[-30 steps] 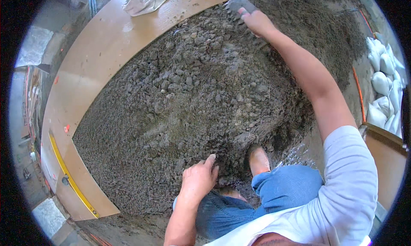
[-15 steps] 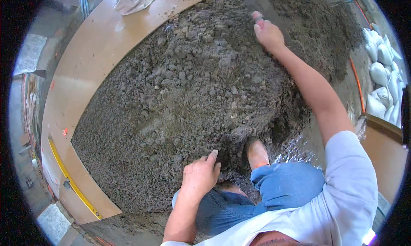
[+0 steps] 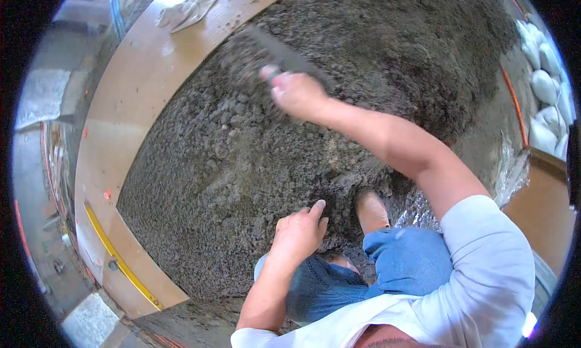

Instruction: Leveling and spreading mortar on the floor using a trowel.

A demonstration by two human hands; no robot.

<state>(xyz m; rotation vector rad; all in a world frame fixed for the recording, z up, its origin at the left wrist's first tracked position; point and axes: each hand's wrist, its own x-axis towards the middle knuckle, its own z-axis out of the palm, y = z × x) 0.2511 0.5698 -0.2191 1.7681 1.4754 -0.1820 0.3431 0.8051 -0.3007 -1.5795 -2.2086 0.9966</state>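
My right hand [image 3: 298,95] is closed round the handle of a flat grey trowel [image 3: 284,56], out over the far left part of a heap of dark, crumbly wet mortar [image 3: 212,172]. The blade is smeared by motion and lies across the surface lumps. Close to my knees, my left hand [image 3: 296,234] hovers low over the near part of the mortar. Its index finger is stretched out, the other fingers are partly bent, and nothing shows in it. Whether it touches the mortar I cannot tell.
A tan board [image 3: 121,121] borders the mortar on the left, bearing a yellow spirit level [image 3: 118,257] and a dirty white cloth [image 3: 190,9]. White bags [image 3: 544,85] are piled at the right, beyond an orange strip [image 3: 514,103]. Crumpled clear plastic [image 3: 511,172] lies near a cardboard box [image 3: 538,209].
My right hand has swept the trowel leftward across the mortar, toward the board. My left hand keeps nearly the same pose; the whole view has shifted slightly.
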